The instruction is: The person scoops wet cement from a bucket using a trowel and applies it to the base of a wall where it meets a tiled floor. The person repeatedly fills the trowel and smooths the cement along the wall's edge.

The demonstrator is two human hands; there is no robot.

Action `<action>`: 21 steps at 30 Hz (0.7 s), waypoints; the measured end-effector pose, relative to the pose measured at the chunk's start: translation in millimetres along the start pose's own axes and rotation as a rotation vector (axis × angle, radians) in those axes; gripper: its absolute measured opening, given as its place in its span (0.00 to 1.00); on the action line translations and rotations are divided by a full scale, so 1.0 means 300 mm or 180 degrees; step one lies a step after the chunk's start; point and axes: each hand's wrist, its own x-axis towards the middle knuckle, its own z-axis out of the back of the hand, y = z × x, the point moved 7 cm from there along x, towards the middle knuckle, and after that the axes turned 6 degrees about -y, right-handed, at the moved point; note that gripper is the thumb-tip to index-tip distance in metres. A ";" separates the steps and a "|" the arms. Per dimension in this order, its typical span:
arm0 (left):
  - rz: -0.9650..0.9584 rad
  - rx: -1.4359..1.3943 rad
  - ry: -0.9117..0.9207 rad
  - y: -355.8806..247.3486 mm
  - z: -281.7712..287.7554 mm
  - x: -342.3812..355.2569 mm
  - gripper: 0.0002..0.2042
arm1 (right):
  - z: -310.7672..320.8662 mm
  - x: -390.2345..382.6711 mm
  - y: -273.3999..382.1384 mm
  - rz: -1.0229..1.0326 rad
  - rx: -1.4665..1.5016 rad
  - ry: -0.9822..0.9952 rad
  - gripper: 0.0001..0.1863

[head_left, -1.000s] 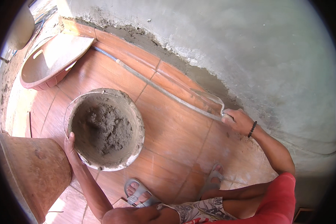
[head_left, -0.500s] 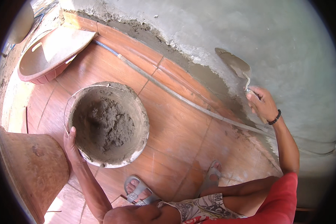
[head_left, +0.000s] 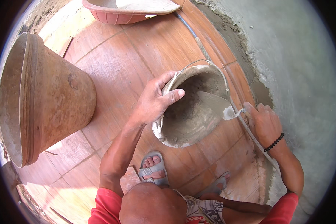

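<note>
My left hand (head_left: 152, 100) grips the left rim of a mortar-smeared bucket (head_left: 209, 79), its thumb over the inside edge. The bucket is tilted, and grey wet mortar (head_left: 188, 125) coats its inside. A wire handle rests against the far rim. Closed round the handle of a trowel (head_left: 214, 103) is my right hand (head_left: 266, 125), to the right of the bucket. The trowel's blade reaches over the right rim into the bucket, above the mortar. My right fingers hide most of its grip.
A large brown pot (head_left: 59, 93) lies on its side at left. A reddish basin (head_left: 119, 16) stands at the far edge. Along the tiled floor (head_left: 115, 63) runs a hose (head_left: 203, 50), passing behind the bucket. A grey plastered wall (head_left: 295, 63) rises at right.
The trowel has come off the wall into the bucket. The bucket has moved right and is now tilted, with my left hand higher on its rim. The view has shifted left.
</note>
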 end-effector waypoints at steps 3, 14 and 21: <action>-0.0043 0.0113 0.0131 -0.009 -0.025 0.005 0.20 | -0.016 0.072 0.037 0.0228 -0.0175 -0.0221 0.19; -0.0038 -0.0083 0.0041 0.003 -0.028 0.009 0.19 | -0.238 0.097 0.186 0.0292 0.0967 0.0334 0.21; -0.0094 -0.0198 -0.0300 -0.001 -0.041 0.005 0.21 | -0.321 0.059 0.242 0.0059 0.2213 0.0573 0.23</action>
